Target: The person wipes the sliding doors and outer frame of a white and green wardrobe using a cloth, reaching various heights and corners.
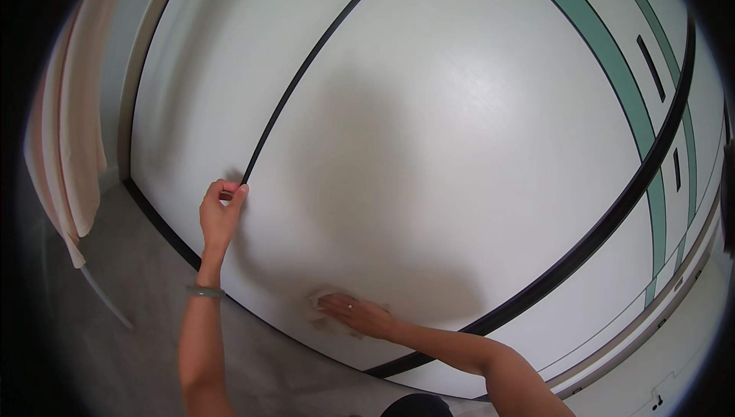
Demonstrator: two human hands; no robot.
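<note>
My left hand is closed at the lower stretch of a thin black strip that runs up the large white panel. Its thumb and curled fingers pinch the strip's edge, and a grey-green bangle circles that wrist. Low on the same panel, my right hand presses a pale, crumpled cloth against the white surface. The hand covers part of the cloth, and a ring shows on one finger.
Pink curtain hangs at the left above the grey floor. A thick black bar curves along the right side. Beyond it stand white fronts with a green stripe and a dark handle.
</note>
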